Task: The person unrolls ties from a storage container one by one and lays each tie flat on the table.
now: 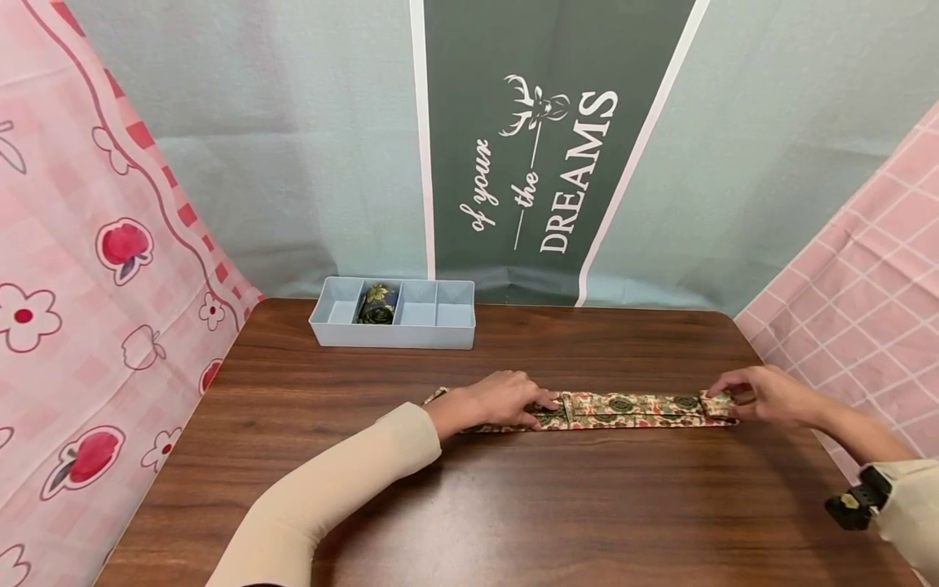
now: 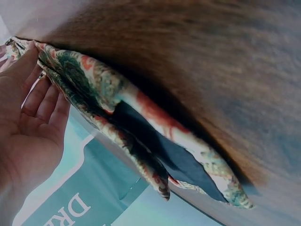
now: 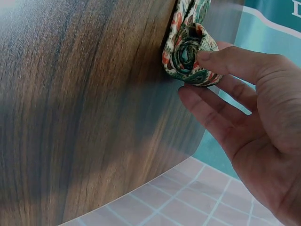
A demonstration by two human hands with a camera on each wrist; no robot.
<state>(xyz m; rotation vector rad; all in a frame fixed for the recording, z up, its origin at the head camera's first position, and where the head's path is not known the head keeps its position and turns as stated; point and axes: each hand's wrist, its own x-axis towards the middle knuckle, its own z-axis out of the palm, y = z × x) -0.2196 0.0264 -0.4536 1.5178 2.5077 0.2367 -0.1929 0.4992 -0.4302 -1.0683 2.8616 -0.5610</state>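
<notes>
necktie (image 1: 623, 405) under loosely spread left fingers (image 2: 48, 100), rolled end (image 3: 186, 59) pinched in right fingers (image 3: 207, 109), pretty loud cream-red-green print

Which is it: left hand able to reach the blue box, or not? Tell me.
Likely yes: in the head view nothing stands between the left hand and the blue box, though the hand must leave the patterned fabric.

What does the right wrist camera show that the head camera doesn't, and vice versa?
Only right wrist: the spiral in the coiled end of the patterned cloth strip.
Only head: the left hand, and the blue tray with a dark patterned roll in it.
Both: the right hand holding the coiled end, the strip and the brown tabletop.
</notes>
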